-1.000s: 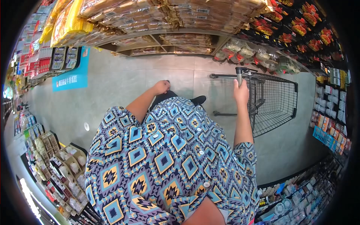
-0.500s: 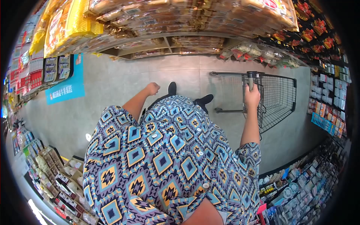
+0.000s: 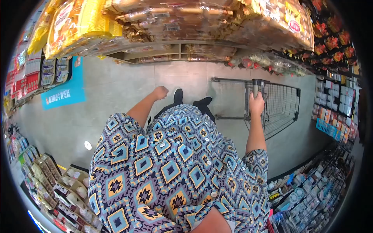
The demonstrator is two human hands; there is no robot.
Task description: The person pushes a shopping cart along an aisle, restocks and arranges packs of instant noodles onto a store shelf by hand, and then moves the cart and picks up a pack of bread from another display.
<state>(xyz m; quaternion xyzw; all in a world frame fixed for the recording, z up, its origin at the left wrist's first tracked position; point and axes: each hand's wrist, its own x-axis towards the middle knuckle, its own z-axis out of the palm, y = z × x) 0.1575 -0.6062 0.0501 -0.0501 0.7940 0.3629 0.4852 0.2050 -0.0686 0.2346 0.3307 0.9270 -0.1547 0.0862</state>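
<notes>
My right hand (image 3: 256,104) is wrapped round the handle (image 3: 255,93) of a dark wire shopping cart (image 3: 283,101), which stands on the floor to my right. My left hand (image 3: 160,93) hangs in front of me on the left, fingers curled in, with nothing visible in it. Closest to that hand is my dark left shoe (image 3: 178,96); no goods are within its touch. Inside the cart's basket only wire mesh and floor show.
Ahead runs a shelf stacked with packaged bread (image 3: 171,23), and yellow packs (image 3: 83,29) lie at its left. A blue sign (image 3: 64,93) hangs beside red boxes on the left. Shelves of small goods (image 3: 311,194) line the lower right. Grey floor (image 3: 116,83) lies between.
The cart and my right hand have shifted a little left in view. My right shoe has moved left, nearer the other. The bread shelf appears slightly closer; my left hand stays curled.
</notes>
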